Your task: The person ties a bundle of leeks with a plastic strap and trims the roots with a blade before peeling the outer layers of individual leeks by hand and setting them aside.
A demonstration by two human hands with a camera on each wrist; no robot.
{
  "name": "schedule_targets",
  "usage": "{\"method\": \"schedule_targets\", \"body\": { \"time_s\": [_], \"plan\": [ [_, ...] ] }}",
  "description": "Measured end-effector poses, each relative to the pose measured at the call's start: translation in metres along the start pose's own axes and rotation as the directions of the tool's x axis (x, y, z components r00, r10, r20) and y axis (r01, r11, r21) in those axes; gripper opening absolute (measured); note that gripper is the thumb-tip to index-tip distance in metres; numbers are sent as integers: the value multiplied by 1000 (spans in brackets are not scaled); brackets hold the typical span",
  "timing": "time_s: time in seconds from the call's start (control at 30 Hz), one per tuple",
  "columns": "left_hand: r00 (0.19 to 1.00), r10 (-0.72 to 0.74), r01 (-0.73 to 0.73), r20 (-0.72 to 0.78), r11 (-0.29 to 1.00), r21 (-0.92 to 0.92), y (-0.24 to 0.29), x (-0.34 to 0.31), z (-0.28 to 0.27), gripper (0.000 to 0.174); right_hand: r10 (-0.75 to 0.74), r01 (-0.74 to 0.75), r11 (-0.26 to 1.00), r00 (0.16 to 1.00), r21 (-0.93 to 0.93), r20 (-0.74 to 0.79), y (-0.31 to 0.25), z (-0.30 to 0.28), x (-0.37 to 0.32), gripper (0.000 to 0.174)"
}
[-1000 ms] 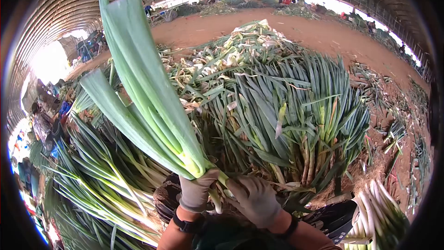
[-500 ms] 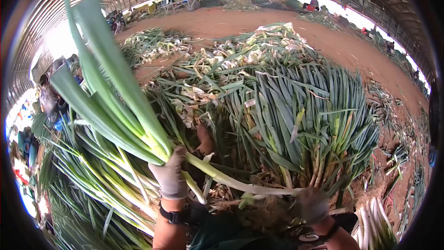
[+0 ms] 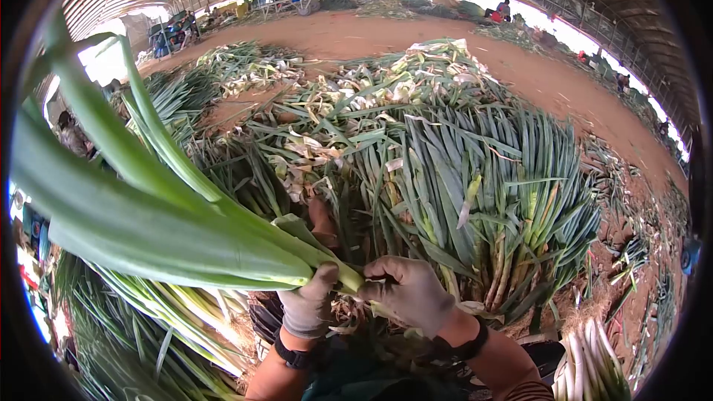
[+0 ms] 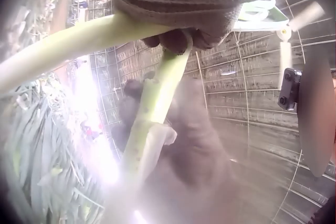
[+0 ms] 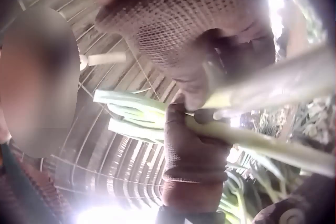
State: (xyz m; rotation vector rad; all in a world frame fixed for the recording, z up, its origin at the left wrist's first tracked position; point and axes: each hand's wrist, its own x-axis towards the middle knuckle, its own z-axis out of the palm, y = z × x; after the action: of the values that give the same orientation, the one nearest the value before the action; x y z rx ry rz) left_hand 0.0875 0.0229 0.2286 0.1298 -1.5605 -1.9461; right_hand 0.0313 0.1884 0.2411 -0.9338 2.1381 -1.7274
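Observation:
In the head view, broad green leaves (image 3: 171, 230) of leeks or large green onions reach to the upper left from my gloved left hand (image 3: 308, 308), which grips their stalks. My gloved right hand (image 3: 414, 295) is close beside it, thumb and fingers pinching a stalk at the leaf base. Two pale stalks show in the left wrist view, one (image 4: 68, 43) running left and another (image 4: 155, 103) hanging below the left hand (image 4: 184, 3). The right wrist view has the right hand (image 5: 184, 29) above the left hand (image 5: 194, 155), with stalks (image 5: 283, 150) extending right.
Upright green onions (image 3: 490, 193) stand ahead at centre right, below a heap of trimmed leaves (image 3: 401, 82). More onions (image 3: 171, 312) lie at the left; a white-stalked bundle (image 3: 590, 364) sits at lower right. Beyond the brown ground (image 3: 334, 33) are seated people.
My right hand swung out to the lower right along a long stalk, then came back beside the left hand. The leaves have tilted lower and further left.

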Motion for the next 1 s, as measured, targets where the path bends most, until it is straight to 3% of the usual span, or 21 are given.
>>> {"method": "schedule_targets", "body": {
  "time_s": [0.03,0.1,0.2,0.27,0.3,0.33,0.43,0.5,0.57,0.67,0.73,0.8,0.87,0.9,0.93,0.97,1.0],
  "plan": [
    [998,63,-63,0,998,-6,1,1,1,56,50,-49,998,998,-30,24,-3,-3,-1,23],
    [998,35,-34,53,999,-12,3,-1,-4,59,99,-96,983,995,-159,10,-13,-8,-6,14],
    [993,20,-7,120,995,-100,-2,-4,-16,68,-64,6,838,994,-545,-87,36,-22,-25,13],
    [990,-43,72,137,974,-213,10,-7,-19,70,113,-152,417,987,-896,-115,86,-51,-37,18],
    [993,0,28,119,970,-240,14,-7,-19,71,351,-206,265,930,-942,-104,110,-74,-47,24],
    [995,-37,58,91,968,-245,21,-8,-16,72,562,-217,101,818,-971,-124,125,-92,-53,29],
    [994,-95,106,62,971,-214,30,-9,-18,72,337,-362,158,894,-919,-294,123,-100,-67,43],
    [995,-71,82,70,979,-185,24,-6,-19,71,164,-234,627,972,-743,-168,61,-81,-57,54],
    [998,-24,34,53,983,-181,20,-1,-16,67,-132,101,897,990,-430,-42,15,-51,-55,58],
    [998,-26,11,-65,973,-229,25,3,-10,60,-61,94,920,993,-381,99,20,-9,-54,46],
    [975,-30,-38,-220,953,-299,35,7,10,55,146,-86,892,984,-444,103,20,-1,-56,43],
    [989,21,-58,-147,966,-251,19,12,4,43,309,-228,875,942,-427,131,14,13,-46,41],
    [976,-196,198,-89,980,8,5,5,-1,34,464,-374,851,865,-370,193,8,11,-38,39],
    [986,-130,135,-102,990,41,-11,2,0,23,369,-288,916,877,-278,307,18,8,-44,34],
    [977,-185,184,-108,983,-15,-11,-2,1,18,276,-219,959,872,-182,404,23,7,-49,33],
    [971,-228,223,-74,973,-65,-19,-4,-5,16,355,-466,877,790,113,500,-15,6,-54,28],
    [941,-337,336,-21,941,-44,-26,-3,-13,15,391,-681,643,686,351,614,-54,3,-64,23]
  ]
}}
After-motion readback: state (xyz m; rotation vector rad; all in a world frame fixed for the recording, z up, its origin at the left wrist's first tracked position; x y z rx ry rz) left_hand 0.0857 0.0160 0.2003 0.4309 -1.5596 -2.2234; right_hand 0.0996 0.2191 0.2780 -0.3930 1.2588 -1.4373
